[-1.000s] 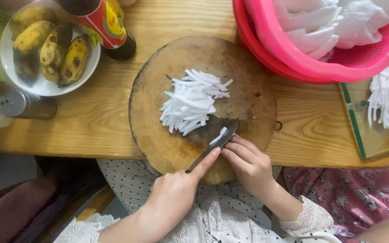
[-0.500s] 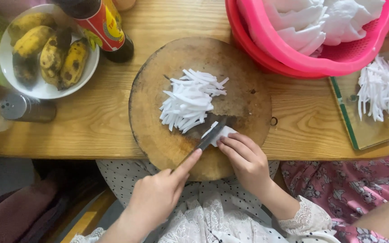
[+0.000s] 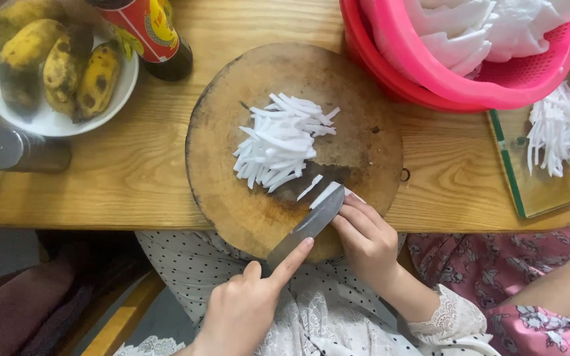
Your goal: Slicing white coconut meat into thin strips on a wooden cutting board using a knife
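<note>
Knife (image 3: 311, 223) sits in the left hand (image 3: 242, 306) grip, forefinger along its spine; right hand (image 3: 367, 240) fingertips pin a white piece (image 3: 330, 193) beside the blade.

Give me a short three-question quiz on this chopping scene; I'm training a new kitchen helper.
1. True or false: the left hand holds the knife.
2. What does the right hand press down? A) a banana B) a white piece C) the bottle
3. Where does the pile of white strips lie?

Key:
1. True
2. B
3. On the round wooden board
</note>
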